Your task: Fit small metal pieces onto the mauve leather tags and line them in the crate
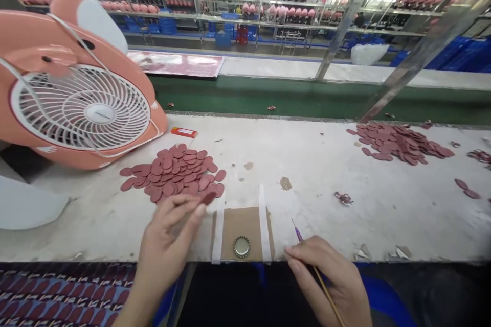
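Between thumb and fingers, my left hand (169, 240) pinches one dark red oval piece (208, 198), at the near edge of a heap of similar oval pieces (176, 171). My right hand (330, 281) grips a thin paintbrush (319, 277) with a purple ferrule and a fine tip pointing up and away from me. Between the hands, a brown cardboard square (245, 227) is fixed to the table by two white tape strips. A metal bottle cap (241, 247) lies on it, hollow side up.
An orange fan (88, 92) stands at the left, with a small red packet (184, 132) beside it. Another heap of red ovals (402, 142) lies at the far right. Red scraps (343, 198) dot the table. A green conveyor belt (245, 94) runs behind. Rows of ovals (65, 294) sit lower left.
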Demonstrator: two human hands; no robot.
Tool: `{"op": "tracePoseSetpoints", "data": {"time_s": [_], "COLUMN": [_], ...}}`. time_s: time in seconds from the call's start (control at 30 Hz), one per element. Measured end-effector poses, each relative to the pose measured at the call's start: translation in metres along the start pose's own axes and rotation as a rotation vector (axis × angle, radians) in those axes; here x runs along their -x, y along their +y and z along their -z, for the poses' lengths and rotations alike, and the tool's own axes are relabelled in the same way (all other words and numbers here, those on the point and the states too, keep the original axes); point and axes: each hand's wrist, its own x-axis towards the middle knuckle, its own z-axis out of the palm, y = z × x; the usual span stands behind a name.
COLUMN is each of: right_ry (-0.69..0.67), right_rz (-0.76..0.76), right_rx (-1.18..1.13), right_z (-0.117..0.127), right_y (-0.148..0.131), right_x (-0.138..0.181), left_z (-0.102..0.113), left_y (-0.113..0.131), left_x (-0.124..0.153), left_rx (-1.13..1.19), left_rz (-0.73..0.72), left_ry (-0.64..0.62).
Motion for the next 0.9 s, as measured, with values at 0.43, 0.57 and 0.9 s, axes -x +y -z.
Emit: {"op": "tracePoseSetpoints", "data": {"time_s": [0.43, 0.57, 0.9], "right_ry": [-0.341, -0.279, -0.072], "right_rz": [-0.354, -0.312, -0.042], "right_rx": [-0.498, -0.546, -0.233], "right_z": [0.008, 0.0, -0.038], "right_y": [-0.019, -0.015, 0.006], "right_x": [-0.024, -0.021, -0.017], "left_z": [-0.037, -0.041, -0.017], "left_y": [0.054, 0.042, 0.0], "left_x": [0.062, 0.073, 0.093], "left_rx": [1.104, 1.309, 1.368], "left_rz": [0.784, 0.985, 0.88], "left_ry": [-0.93, -0.955, -0.679]}}
